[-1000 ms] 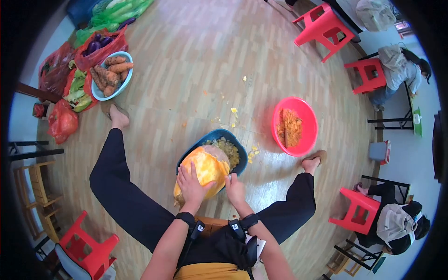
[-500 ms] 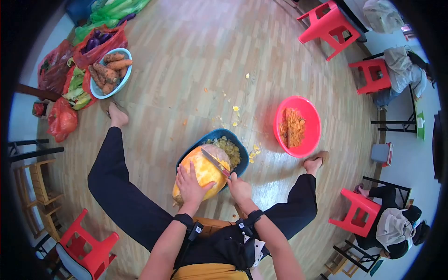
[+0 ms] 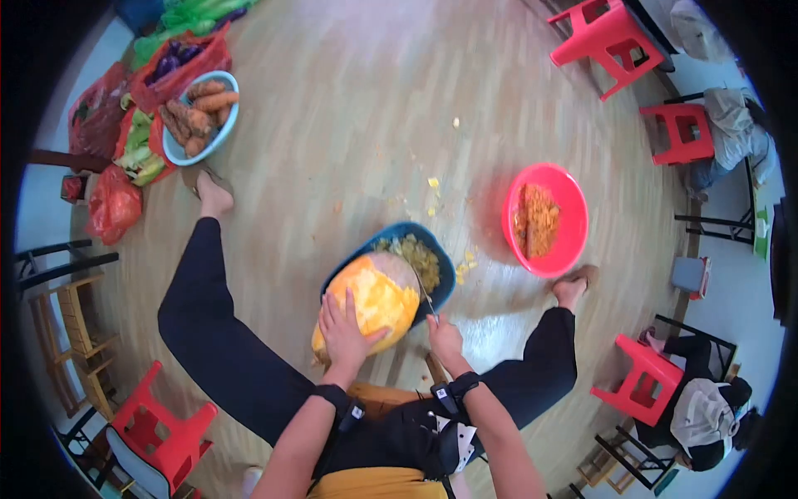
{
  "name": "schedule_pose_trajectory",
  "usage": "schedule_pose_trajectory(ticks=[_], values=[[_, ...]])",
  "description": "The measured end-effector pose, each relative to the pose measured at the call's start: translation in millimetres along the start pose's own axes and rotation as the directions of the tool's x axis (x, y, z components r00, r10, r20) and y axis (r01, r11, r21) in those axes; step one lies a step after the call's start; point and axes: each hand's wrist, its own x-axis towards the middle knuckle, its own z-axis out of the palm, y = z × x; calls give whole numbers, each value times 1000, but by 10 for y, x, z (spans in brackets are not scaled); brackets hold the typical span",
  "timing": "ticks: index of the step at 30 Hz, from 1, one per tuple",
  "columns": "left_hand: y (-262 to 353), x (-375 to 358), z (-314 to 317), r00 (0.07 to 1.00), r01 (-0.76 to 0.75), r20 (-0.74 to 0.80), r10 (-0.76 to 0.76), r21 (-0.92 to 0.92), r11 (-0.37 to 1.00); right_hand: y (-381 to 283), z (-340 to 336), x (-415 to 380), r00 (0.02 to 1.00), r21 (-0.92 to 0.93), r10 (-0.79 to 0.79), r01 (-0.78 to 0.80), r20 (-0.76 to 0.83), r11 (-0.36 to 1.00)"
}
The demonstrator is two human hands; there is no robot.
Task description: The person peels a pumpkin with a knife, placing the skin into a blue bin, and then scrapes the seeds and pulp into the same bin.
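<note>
A large, partly peeled pumpkin [image 3: 386, 291] leans in a dark blue basin [image 3: 449, 274], orange flesh towards me and pale skin at its far end. My left hand [image 3: 344, 337] lies on the flesh with fingers spread. My right hand [image 3: 446, 339] is closed round the handle of a knife [image 3: 427, 301]. The blade runs along the pumpkin's right side and is seen nearly edge-on. Chopped peelings [image 3: 422, 259] fill the basin's far part, behind the pumpkin.
A pink basin [image 3: 579, 224] with orange shreds [image 3: 540, 220] stands to the right. Carrots [image 3: 195, 121] fill a light blue basket [image 3: 233, 125] at far left, near vegetable bags [image 3: 108, 116]. Peel scraps [image 3: 433, 182] dot the floor. Red stools [image 3: 636, 378] and seated people [image 3: 706, 416] line the right.
The knife has moved from the pumpkin's top down to its right side, my right hand shifting right with it. My left hand stays on the pumpkin. The view has shifted slightly.
</note>
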Motion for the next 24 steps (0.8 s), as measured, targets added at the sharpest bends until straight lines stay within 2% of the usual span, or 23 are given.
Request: schedule_pose_trajectory(ticks=[1, 3, 6, 12, 16, 18, 20, 22, 24], values=[[35, 26, -26, 1000, 8, -1, -8, 25, 1000, -23, -55, -134, 1000, -9, 16, -16, 3, 1000], [64, 83, -35, 1000, 18, 21, -19, 16, 1000, -168, -155, -296, 991, 47, -93, 98, -98, 994], [42, 111, -55, 999, 39, 34, -39, 15, 999, -416, -332, -396, 987, 15, -152, 153, -48, 988], [25, 95, -32, 999, 28, 26, -28, -17, 999, -440, -313, -216, 997, -99, -60, 55, -48, 994], [-10, 63, 6, 1000, -26, -13, 26, 29, 999, -13, -130, 55, 988, -38, -99, 95, -121, 995], [-25, 100, -2, 1000, -17, -25, 17, 10, 1000, 51, -204, -18, 999, -59, -40, 38, -32, 998], [-11, 45, -8, 999, -32, -6, 32, -14, 999, -68, -314, -228, 998, -66, -37, 35, -43, 997], [3, 94, -12, 1000, 6, 3, -6, 10, 1000, -192, -322, -333, 983, -80, -153, 146, -98, 986], [5, 109, -20, 1000, -4, 3, 4, 2, 1000, -297, -322, -367, 979, -81, -170, 161, -117, 984]])
